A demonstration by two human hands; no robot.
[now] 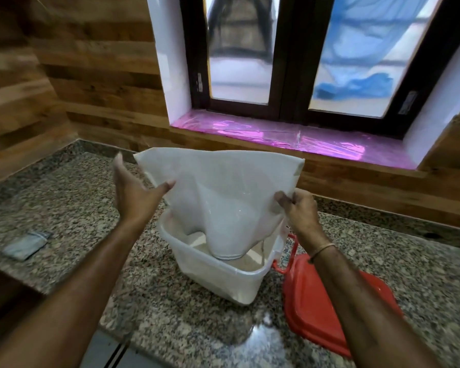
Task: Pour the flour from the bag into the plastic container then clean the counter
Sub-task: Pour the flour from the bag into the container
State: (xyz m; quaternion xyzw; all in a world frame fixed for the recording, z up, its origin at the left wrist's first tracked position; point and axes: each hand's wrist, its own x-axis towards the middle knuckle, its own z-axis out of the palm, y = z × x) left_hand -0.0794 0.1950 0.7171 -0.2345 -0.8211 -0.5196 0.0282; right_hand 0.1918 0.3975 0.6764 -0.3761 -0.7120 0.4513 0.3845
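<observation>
The limp, light-looking bag (223, 187) hung pinched at one edge by the right hand (299, 208), the left hand (133, 189) spread against it.

A single wide-angle view is taken from the person's head, angled forward and down; the counter (183, 314) is seen close, the window (239, 62) beyond it.

Both forearms extended forward; left hand (133, 189) spread, fingers (118, 163) straight; right hand (299, 208) pinches white plastic bag (223, 187).
</observation>
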